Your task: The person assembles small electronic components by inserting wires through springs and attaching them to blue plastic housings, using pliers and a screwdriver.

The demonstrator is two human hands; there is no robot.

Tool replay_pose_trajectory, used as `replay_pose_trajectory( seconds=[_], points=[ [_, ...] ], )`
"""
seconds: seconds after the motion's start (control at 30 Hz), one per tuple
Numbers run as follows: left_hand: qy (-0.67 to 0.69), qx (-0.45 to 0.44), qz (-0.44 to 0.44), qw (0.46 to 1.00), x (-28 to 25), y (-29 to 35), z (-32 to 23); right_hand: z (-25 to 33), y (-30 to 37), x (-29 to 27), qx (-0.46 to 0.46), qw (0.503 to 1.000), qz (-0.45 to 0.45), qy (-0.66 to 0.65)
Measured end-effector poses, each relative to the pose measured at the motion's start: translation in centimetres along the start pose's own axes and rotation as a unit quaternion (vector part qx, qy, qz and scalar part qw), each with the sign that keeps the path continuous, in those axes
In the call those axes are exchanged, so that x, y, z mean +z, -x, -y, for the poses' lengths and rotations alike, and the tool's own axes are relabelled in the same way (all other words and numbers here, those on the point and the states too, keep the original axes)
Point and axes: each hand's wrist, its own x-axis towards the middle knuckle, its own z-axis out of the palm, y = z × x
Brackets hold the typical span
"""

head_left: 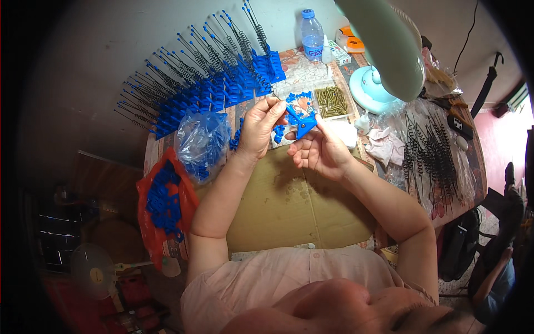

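A small blue plastic part (306, 128), with a triangular end and a narrow arm, is held between my two hands over the table. My left hand (260, 127) pinches the narrow arm with thumb and fingertips. My right hand (321, 151) grips the triangular end between thumb and fingers, its other fingers loosely curled. Just beyond them is a clear tray of small blue pieces (300, 103), beside brass-coloured pins (331, 102). A few blue pieces (279, 132) lie next to my left fingertips.
Blue stands with black springy rods (222, 92) line the far left. A clear bag (203, 142) and a red bag of blue parts (166, 195) sit at left. A lamp (372, 83), bottle (312, 36) and black coiled rods (431, 156) occupy the right. Cardboard (278, 195) covers the near table.
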Motion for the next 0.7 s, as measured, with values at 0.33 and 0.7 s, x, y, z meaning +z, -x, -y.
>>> replay_pose_trajectory(
  seconds=[0.33,0.7],
  points=[
    [-0.044,0.025,-0.001,0.999,0.1,0.9,-0.7,-0.3,0.0,0.1,0.059,0.997,0.050,-0.014],
    [-0.197,0.079,-0.023,0.977,-3.2,5.7,-4.2,-0.3,0.0,0.6,-0.027,0.997,0.006,0.074]
  ],
)
